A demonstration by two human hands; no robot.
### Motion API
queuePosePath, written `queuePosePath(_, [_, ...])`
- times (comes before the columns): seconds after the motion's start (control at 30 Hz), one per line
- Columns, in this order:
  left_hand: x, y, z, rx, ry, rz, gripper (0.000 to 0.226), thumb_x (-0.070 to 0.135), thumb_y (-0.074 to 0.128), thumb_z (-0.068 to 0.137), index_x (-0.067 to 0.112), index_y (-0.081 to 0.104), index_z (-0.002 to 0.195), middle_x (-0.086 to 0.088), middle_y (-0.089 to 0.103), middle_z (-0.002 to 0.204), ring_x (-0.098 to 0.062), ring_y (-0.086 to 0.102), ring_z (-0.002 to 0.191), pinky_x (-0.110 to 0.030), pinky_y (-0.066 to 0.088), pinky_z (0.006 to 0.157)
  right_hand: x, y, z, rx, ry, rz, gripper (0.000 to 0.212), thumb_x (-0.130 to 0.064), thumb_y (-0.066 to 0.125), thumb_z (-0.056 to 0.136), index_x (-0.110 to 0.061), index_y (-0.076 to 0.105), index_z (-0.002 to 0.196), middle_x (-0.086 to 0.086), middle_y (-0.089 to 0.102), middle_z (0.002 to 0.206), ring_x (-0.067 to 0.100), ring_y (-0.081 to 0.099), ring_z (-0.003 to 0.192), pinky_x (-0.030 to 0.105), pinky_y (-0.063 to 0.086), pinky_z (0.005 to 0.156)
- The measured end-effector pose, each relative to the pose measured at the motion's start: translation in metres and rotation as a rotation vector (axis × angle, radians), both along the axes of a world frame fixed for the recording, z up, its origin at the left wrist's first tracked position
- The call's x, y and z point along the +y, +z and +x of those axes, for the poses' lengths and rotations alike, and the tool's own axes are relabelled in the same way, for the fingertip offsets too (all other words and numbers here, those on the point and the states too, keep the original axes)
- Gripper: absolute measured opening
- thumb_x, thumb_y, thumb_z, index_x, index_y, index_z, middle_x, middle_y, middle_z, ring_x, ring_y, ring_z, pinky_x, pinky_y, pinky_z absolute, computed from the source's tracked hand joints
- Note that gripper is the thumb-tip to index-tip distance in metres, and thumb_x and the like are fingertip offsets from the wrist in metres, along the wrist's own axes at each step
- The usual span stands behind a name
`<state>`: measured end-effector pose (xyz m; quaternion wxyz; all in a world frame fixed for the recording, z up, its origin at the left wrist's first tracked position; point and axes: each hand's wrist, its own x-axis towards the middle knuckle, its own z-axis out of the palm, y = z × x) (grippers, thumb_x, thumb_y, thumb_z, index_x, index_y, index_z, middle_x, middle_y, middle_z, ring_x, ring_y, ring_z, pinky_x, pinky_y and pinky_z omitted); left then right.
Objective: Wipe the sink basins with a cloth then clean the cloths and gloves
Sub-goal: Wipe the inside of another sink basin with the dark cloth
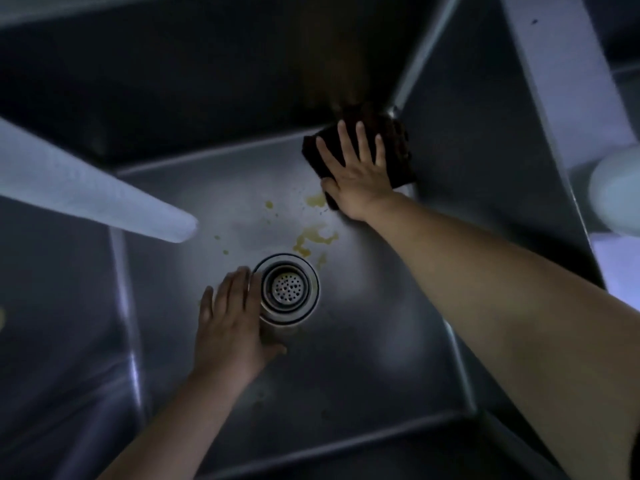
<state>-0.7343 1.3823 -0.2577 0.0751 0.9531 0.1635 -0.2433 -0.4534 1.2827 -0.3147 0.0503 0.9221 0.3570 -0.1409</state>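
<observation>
I look straight down into a deep steel sink basin [363, 375]. My right hand [356, 168] lies flat with spread fingers on a dark folded cloth [398, 150], pressing it onto the basin floor in the far right corner. My left hand [230, 320] rests on the basin floor just left of the round drain strainer [289, 289], fingers together and straight, thumb below the drain rim. Yellow stains [313, 239] spot the floor between the drain and the cloth.
A pale faucet spout [90, 199] juts in from the left above the basin. A steel divider wall [554, 98] rises on the right, with a white rounded object [620, 195] at the right edge. A brownish streak [332, 57] runs down the back wall.
</observation>
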Motion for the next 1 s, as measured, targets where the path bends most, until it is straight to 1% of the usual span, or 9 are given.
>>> queuePosePath(0.17, [0.011, -0.006, -0.005, -0.004, 0.071, 0.057, 0.119, 0.068, 0.076, 0.046, 0.010, 0.037, 0.142, -0.015, 0.036, 0.148, -0.033, 0.030, 0.138, -0.052, 0.021, 0.111, -0.015, 0.005, -0.030, 0.019, 0.118, -0.007, 0.065, -0.047, 0.028, 0.095, -0.035, -0.007, 0.149, 0.008, -0.016, 0.158, 0.033, -0.021, 0.142, 0.053, -0.016, 0.111])
queuePosePath(0.33, [0.021, 0.004, -0.011, 0.051, 0.073, 0.108, 0.114, 0.079, 0.051, 0.064, 0.015, 0.010, 0.149, -0.008, 0.011, 0.157, -0.025, 0.008, 0.144, -0.046, 0.008, 0.116, -0.044, 0.015, -0.084, 0.071, 0.212, -0.018, 0.064, -0.049, 0.028, 0.096, -0.034, -0.005, 0.149, 0.008, -0.012, 0.158, 0.035, -0.020, 0.142, 0.054, -0.016, 0.111])
queuePosePath(0.43, [0.024, 0.012, -0.017, 0.085, 0.076, 0.122, 0.111, 0.078, 0.045, 0.070, 0.012, 0.005, 0.150, -0.008, 0.006, 0.158, -0.025, 0.006, 0.145, -0.047, 0.008, 0.116, -0.065, 0.022, -0.117, 0.115, 0.262, -0.039, 0.065, -0.048, 0.029, 0.097, -0.033, -0.008, 0.149, 0.008, -0.014, 0.158, 0.034, -0.024, 0.141, 0.053, -0.018, 0.110])
queuePosePath(0.53, [0.031, 0.018, -0.020, 0.116, 0.098, 0.111, 0.108, 0.077, 0.044, 0.074, 0.011, 0.004, 0.150, -0.009, 0.003, 0.159, -0.025, 0.004, 0.145, -0.047, 0.008, 0.117, -0.088, 0.028, -0.153, 0.178, 0.288, -0.058, 0.066, -0.046, 0.031, 0.097, -0.034, -0.011, 0.146, 0.007, -0.022, 0.155, 0.034, -0.034, 0.134, 0.052, -0.026, 0.107])
queuePosePath(0.63, [0.040, 0.023, -0.021, 0.122, 0.135, 0.087, 0.107, 0.075, 0.046, 0.075, 0.009, 0.006, 0.150, -0.011, 0.004, 0.159, -0.026, 0.005, 0.145, -0.047, 0.008, 0.116, -0.111, 0.031, -0.180, 0.259, 0.319, -0.109, 0.068, -0.050, 0.028, 0.097, -0.037, -0.022, 0.140, 0.004, -0.035, 0.146, 0.033, -0.042, 0.129, 0.048, -0.034, 0.101])
queuePosePath(0.73, [0.052, 0.025, -0.020, 0.162, 0.139, 0.072, 0.108, 0.074, 0.047, 0.076, 0.007, 0.006, 0.150, -0.012, 0.004, 0.159, -0.027, 0.006, 0.145, -0.046, 0.009, 0.116, -0.121, 0.033, -0.176, 0.276, 0.362, -0.161, 0.068, -0.055, 0.022, 0.096, -0.041, -0.032, 0.134, -0.002, -0.044, 0.141, 0.025, -0.049, 0.125, 0.043, -0.037, 0.099])
queuePosePath(0.83, [0.063, 0.023, -0.019, 0.201, 0.089, 0.049, 0.111, 0.076, 0.048, 0.073, 0.007, 0.008, 0.149, -0.013, 0.005, 0.158, -0.027, 0.011, 0.144, -0.043, 0.014, 0.115, -0.105, 0.030, -0.151, 0.235, 0.240, -0.158, 0.066, -0.057, 0.021, 0.095, -0.043, -0.030, 0.134, -0.002, -0.039, 0.146, 0.024, -0.047, 0.126, 0.046, -0.033, 0.101])
queuePosePath(0.9, [0.069, 0.022, -0.018, 0.217, 0.040, 0.035, 0.114, 0.079, 0.050, 0.070, 0.008, 0.010, 0.149, -0.013, 0.006, 0.158, -0.027, 0.015, 0.143, -0.041, 0.015, 0.114, -0.083, 0.026, -0.132, 0.186, 0.107, -0.145, 0.067, -0.060, 0.019, 0.093, -0.041, -0.027, 0.138, 0.000, -0.032, 0.152, 0.026, -0.041, 0.131, 0.049, -0.028, 0.103])
queuePosePath(1.0, [0.076, 0.022, -0.020, 0.231, -0.069, 0.068, 0.120, 0.078, 0.056, 0.062, 0.007, 0.010, 0.147, -0.013, 0.010, 0.157, -0.027, 0.020, 0.140, -0.038, 0.018, 0.113, -0.047, 0.020, -0.098, 0.128, -0.001, -0.109, 0.067, -0.062, 0.016, 0.092, -0.039, -0.018, 0.145, 0.003, -0.025, 0.155, 0.029, -0.031, 0.138, 0.052, -0.021, 0.107])
